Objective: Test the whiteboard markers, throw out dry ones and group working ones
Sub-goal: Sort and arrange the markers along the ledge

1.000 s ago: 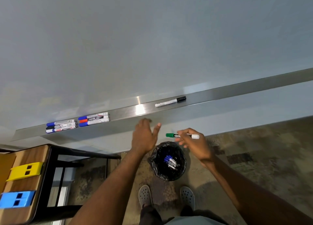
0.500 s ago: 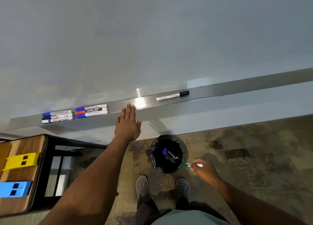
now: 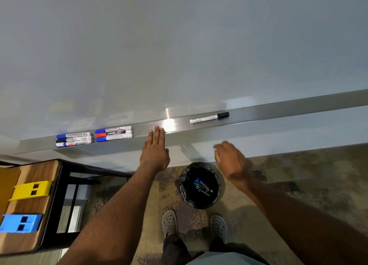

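Observation:
A single black-capped marker [image 3: 209, 118] lies on the metal tray [image 3: 278, 113] under the whiteboard [image 3: 179, 45]. Two groups of markers lie further left on the tray: a far-left group [image 3: 74, 139] and a group with an orange-capped one [image 3: 114, 133]. My left hand [image 3: 156, 149] is flat, its straight fingertips resting on the tray edge. My right hand [image 3: 231, 160] hovers empty above the black-lined bin [image 3: 199, 185], fingers relaxed. Inside the bin lie several discarded markers, among them the green-capped marker [image 3: 196, 184].
A wooden table [image 3: 29, 185] with black legs stands at the lower left, carrying a yellow block [image 3: 31, 190] and a blue block [image 3: 21, 223]. My feet in grey clogs [image 3: 169, 221] stand just behind the bin on patterned carpet.
My right hand carried the green-capped marker down to the bin, let it go, and rose empty. My left hand moved up to rest its fingertips on the tray.

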Demonstrator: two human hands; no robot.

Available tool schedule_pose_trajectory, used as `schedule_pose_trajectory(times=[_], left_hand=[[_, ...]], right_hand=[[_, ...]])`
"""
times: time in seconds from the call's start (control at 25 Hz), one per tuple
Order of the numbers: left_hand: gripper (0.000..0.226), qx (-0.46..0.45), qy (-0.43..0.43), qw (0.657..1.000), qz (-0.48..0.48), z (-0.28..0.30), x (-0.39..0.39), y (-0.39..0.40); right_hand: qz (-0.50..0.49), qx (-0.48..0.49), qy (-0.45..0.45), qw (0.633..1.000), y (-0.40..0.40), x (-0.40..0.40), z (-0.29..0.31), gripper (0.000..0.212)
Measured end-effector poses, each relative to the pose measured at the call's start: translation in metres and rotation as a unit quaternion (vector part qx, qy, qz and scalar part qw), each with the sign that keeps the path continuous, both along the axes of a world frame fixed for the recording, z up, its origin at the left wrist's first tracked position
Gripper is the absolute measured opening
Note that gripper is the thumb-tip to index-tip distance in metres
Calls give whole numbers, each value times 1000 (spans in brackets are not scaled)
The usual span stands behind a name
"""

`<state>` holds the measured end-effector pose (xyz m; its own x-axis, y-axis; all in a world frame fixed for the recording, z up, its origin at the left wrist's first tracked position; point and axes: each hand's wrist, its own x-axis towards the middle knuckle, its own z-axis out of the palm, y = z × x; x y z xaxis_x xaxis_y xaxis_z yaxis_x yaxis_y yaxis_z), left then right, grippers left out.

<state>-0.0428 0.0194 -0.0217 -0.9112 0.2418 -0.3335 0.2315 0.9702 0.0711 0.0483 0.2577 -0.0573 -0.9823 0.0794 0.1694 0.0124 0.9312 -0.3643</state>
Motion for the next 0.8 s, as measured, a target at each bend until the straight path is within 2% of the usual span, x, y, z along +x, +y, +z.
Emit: schedule_pose_trajectory(times=[0.12,0.24,0.36,0.4,0.56,0.6,0.68,0.72,0.76,0.8], left_hand=[[74,2,-7,1000,0,2,-1,-1],[75,4,-16,1000,1,4,0,-1],[75,-3,-16,1000,5,7,-2,2],[75,-4,-17,1000,8,8,-2,3],[73,-8,-27,1000,6,11,-3,3],[71,-4,-31,999,6,12,-5,3],[64,51,-17,998,21,20,-4,6],[59,113,7,992,48,27,-1,11],[54,200,34,975,93,36,5,19],[51,302,47,940,151,47,13,30]], right_hand=[[20,72,49,996,2,-56,35,21],[28,144,-52,988,5,-94,55,21],[25,161,-163,973,8,-118,62,27],[27,163,-172,971,7,-123,65,28],[60,140,-103,983,-3,-119,78,21],[55,82,-64,993,-7,-110,86,20],[-10,-138,1,990,-15,-90,108,17],[-57,-277,22,959,-16,-80,119,15],[-98,-408,20,907,-17,-70,128,13],[-116,-516,-5,849,-17,-59,135,12]])
